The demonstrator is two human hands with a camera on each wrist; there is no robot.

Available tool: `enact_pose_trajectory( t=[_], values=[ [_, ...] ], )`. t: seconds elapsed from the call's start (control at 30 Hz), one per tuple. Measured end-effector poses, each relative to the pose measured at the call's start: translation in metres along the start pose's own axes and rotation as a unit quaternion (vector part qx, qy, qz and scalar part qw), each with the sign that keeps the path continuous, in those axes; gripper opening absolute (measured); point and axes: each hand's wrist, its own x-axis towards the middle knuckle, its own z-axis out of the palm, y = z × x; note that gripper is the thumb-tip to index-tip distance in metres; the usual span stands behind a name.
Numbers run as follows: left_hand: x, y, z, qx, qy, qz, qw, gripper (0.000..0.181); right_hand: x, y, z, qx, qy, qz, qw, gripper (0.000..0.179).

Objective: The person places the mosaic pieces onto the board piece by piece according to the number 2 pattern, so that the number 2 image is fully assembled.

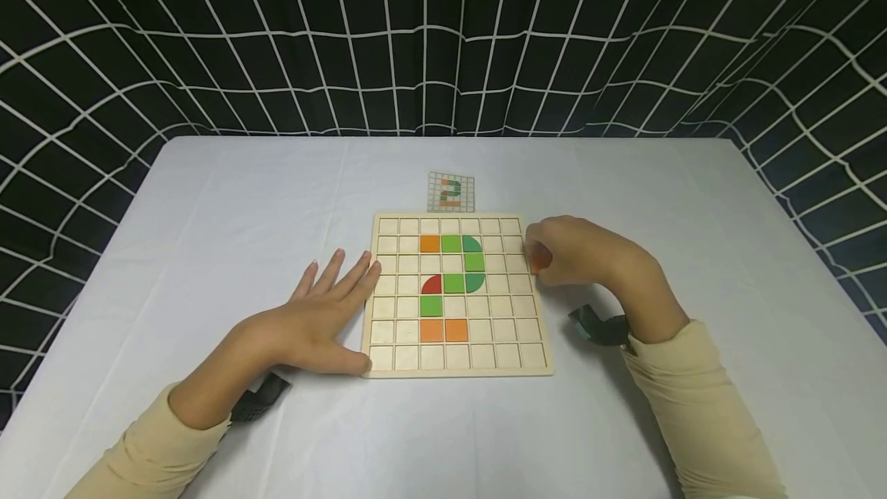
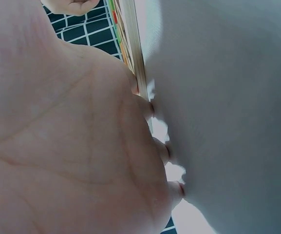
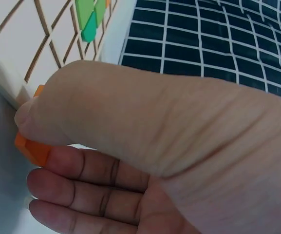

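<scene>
A wooden grid board [image 1: 509,329] lies on the table with coloured tiles set in its squares: orange, green and one red quarter-round tile [image 1: 433,284]. Along the board's left edge my left hand [image 1: 312,329] is spread, with thumb and fingertips touching the rim. At the right edge my right hand [image 1: 575,249] pinches an orange tile [image 3: 35,152] between thumb and fingers. In the right wrist view that tile sits close beside the board's rim, partly hidden behind the thumb. The left wrist view shows mostly the palm [image 2: 77,146].
Behind the board lies a small pattern card [image 1: 451,192] with a coloured figure on a grid. Dark straps or camera mounts [image 1: 600,327] sit under both wrists. A white cloth [image 1: 277,183] covers the table, and a black curtain with white grid lines [image 1: 416,37] hangs behind.
</scene>
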Motion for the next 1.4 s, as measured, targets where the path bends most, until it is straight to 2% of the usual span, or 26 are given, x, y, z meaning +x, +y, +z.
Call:
enact_pose_trajectory(
  t=[0.3, 0.57, 0.87, 1.13, 1.4],
  values=[
    [-0.001, 0.0, 0.0, 0.0, 0.001, 0.004, 1.0, 0.116, -0.002, -0.009, 0.001, -0.009, -0.005, 0.011, 0.9999, 0.019],
    [-0.001, 0.0, 0.0, 0.0, -0.001, 0.003, 1.0, 0.116, -0.002, -0.023, 0.005, -0.016, 0.001, -0.025, 0.9996, 0.018],
    [-0.001, 0.0, 0.0, 0.001, 0.0, 0.004, 1.0, 0.115, 0.0, -0.039, 0.01, -0.021, -0.023, -0.013, 0.9994, 0.022],
    [-0.001, 0.0, 0.0, 0.0, 0.002, 0.005, 1.0, 0.114, -0.003, -0.048, 0.015, -0.039, -0.018, -0.058, 0.9974, 0.023],
    [-0.001, 0.0, 0.0, -0.001, 0.004, 0.004, 1.0, 0.115, -0.003, -0.061, 0.023, -0.043, -0.038, -0.062, 0.9964, 0.02]
  ],
)
